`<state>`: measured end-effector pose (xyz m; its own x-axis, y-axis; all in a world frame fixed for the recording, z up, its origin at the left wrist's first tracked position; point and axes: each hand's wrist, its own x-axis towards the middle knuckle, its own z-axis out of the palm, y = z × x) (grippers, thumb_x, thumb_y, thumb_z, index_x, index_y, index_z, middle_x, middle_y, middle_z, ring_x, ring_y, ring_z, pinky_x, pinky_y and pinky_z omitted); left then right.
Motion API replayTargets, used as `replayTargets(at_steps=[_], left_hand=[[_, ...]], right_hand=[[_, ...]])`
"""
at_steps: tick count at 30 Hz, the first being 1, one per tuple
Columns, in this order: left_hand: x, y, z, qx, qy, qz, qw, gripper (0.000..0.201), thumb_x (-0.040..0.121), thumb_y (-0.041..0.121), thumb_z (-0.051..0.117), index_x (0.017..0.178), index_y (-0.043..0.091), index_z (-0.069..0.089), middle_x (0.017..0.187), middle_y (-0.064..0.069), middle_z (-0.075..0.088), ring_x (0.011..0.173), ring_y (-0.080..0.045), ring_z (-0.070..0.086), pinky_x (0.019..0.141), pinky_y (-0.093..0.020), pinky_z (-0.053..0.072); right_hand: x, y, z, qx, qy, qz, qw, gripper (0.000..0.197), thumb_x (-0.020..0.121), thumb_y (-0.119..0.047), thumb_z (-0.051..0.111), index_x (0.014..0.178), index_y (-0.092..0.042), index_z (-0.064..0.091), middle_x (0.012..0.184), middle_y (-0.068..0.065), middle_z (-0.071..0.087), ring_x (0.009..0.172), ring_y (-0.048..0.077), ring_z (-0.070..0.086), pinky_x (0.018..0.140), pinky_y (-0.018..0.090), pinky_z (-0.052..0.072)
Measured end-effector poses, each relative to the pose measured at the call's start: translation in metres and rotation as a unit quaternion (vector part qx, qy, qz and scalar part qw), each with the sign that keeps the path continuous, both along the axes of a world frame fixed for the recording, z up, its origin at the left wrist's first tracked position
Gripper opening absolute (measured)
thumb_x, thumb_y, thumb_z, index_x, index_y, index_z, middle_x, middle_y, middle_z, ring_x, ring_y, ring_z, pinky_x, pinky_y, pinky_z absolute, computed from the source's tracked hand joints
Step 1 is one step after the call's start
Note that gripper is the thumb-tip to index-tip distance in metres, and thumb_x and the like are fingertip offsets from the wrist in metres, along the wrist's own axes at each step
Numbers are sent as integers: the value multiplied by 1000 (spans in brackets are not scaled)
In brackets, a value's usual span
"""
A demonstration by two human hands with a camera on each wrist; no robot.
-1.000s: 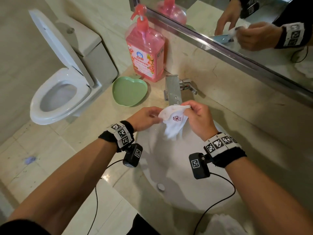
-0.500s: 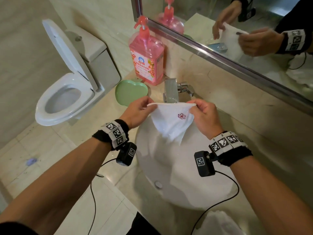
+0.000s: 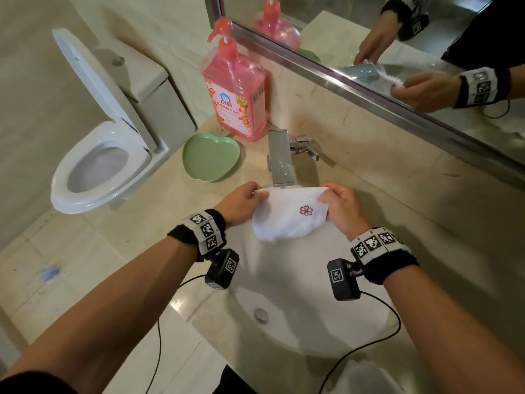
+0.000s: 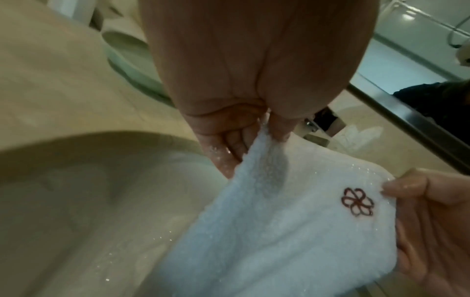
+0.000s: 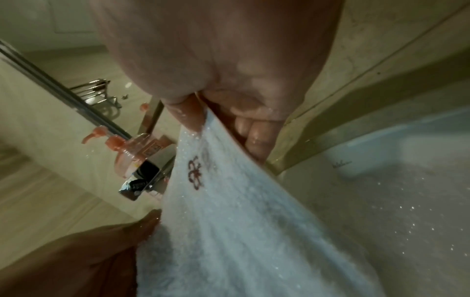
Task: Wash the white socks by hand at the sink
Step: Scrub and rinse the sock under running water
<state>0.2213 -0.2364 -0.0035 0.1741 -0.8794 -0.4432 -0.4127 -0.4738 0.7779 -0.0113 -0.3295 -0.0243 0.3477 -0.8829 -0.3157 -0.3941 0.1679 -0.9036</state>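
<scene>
A white sock (image 3: 287,220) with a small red flower mark is stretched flat between both hands, just under the steel faucet (image 3: 279,159) and over the white sink basin (image 3: 298,302). My left hand (image 3: 250,199) pinches its left top corner between thumb and fingers. My right hand (image 3: 335,203) pinches the right edge beside the flower. The left wrist view shows the sock (image 4: 292,217) wet and glistening, pinched by my left hand (image 4: 262,130). In the right wrist view the sock (image 5: 241,221) hangs from my right hand (image 5: 211,120).
A pink pump bottle of soap (image 3: 235,89) and a green apple-shaped dish (image 3: 210,157) stand on the beige counter left of the faucet. A toilet (image 3: 102,155) with raised lid is at the left. A mirror runs along the back wall. More white cloth (image 3: 369,376) lies at the bottom edge.
The sock was bunched between my hands a second ago. My hands have since pulled apart and spread it flat under the faucet.
</scene>
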Motion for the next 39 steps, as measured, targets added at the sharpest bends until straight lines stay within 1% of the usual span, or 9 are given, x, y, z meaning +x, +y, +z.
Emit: replayTargets(at_steps=[4,8,13,19,23,26,30,35,39], left_hand=[[-19,-19,-18,14,45,32,998,25,102,35,49,106,13,60,105,-8,67,92,-23,62,89,-40,51],[-22,-30,-22,1,108,67,992,28,102,23,52,116,2,65,112,-19,70,104,-42,64,95,-52,52],[-23,-32,-10,-21,91,70,993,28,104,20,44,124,8,60,111,-20,70,91,-36,67,77,-59,56],[-13,-18,6,-29,50,56,997,15,103,24,49,94,15,57,89,-17,66,73,-32,62,67,-57,58],[-3,-8,15,-31,69,90,993,18,101,27,54,95,10,58,95,-21,70,78,-33,69,64,-51,60],[7,-2,20,-43,68,98,992,18,100,28,55,93,12,59,82,-10,68,65,-21,65,56,-39,59],[19,4,21,-52,60,102,992,21,99,30,56,92,11,61,79,-6,69,66,-22,67,55,-41,59],[31,6,17,-62,46,122,989,20,100,34,54,90,17,61,84,-5,70,72,-21,68,58,-38,58],[35,7,5,-40,48,144,988,21,102,33,51,90,17,58,83,-2,65,71,-19,63,60,-34,54]], right_hand=[[-7,-9,-13,47,7,-54,997,22,62,-40,54,76,-40,71,61,-9,68,63,15,65,65,50,57],[-11,-16,-15,91,-4,-100,991,26,68,-27,56,71,-47,72,60,-10,69,78,29,65,80,61,55],[-5,-19,-16,101,-14,-108,989,28,68,-25,56,68,-47,73,63,-11,70,81,28,65,83,57,55],[1,-22,-39,70,14,-27,997,23,68,-44,55,84,-52,68,101,7,73,101,34,68,90,60,54],[16,-15,-47,87,-3,7,996,23,71,-44,56,88,-47,70,104,9,73,103,34,68,93,61,53],[31,-7,-41,91,4,28,995,25,76,-39,57,88,-23,71,96,21,71,99,44,67,88,65,52],[47,-2,-37,131,-7,39,991,20,87,-23,57,83,-27,77,87,1,77,99,33,72,76,45,63],[57,-2,-30,154,-22,43,987,25,82,-30,58,95,-14,72,111,17,71,105,33,66,98,48,51],[58,-3,-23,153,-72,-4,986,16,85,-27,60,88,-31,75,103,9,76,90,24,74,74,39,61]])
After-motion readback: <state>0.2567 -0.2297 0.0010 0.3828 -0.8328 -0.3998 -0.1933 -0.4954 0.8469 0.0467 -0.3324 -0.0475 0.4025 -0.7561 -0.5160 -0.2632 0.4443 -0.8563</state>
